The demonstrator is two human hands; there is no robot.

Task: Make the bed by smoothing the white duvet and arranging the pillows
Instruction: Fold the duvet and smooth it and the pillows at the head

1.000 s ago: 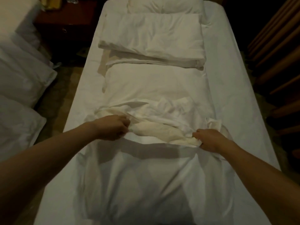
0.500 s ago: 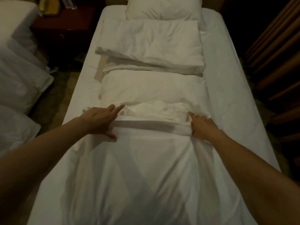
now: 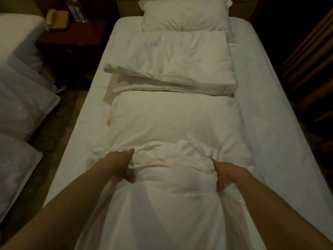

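The white duvet (image 3: 173, 123) lies in a long folded strip down the middle of the bed (image 3: 281, 134). A bunched, rolled part of it (image 3: 173, 161) sits between my hands. My left hand (image 3: 124, 163) grips the roll's left end, thumb underneath. On the right end my right hand (image 3: 225, 175) is closed over the cloth. Farther up, a folded stack of the duvet (image 3: 167, 60) rests on the strip. One white pillow (image 3: 185, 14) lies against the headboard.
A dark wooden nightstand (image 3: 75, 37) with a telephone (image 3: 57, 18) and bottles stands at the upper left. A second bed with white bedding (image 3: 19, 98) fills the left edge, a narrow floor gap between. Wooden slats (image 3: 313, 56) line the right side.
The camera has moved closer to the bed. My hands went from lying flat on the folded edge to gripping it, and the roll of duvet has bunched up thicker between them.
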